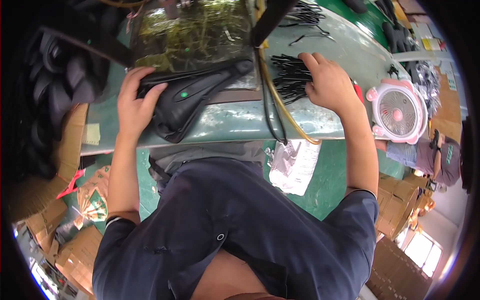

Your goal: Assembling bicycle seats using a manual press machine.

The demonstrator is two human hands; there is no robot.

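A black bicycle saddle (192, 95) lies underside up near the bench's front edge, its narrow nose pointing to the right. My left hand (135, 102) is closed on its wide left end, thumb on top of the shell. A small green dot (184, 94) shows on the saddle's underside. To the right, a pile of thin black saddle rails (289, 77) lies on the bench. My right hand (327, 82) has its fingers curled over the right ends of the pile, closed on the rails; how many it grips is hidden.
Behind the saddle is a dark panel covered with clear plastic (195, 35). A yellow hose (274, 90) runs between saddle and rails. More rails (305, 15) lie farther back. A pink and white fan (397, 112) stands right; black saddles (75, 80) are heaped left. Another person (437, 157) is at far right.
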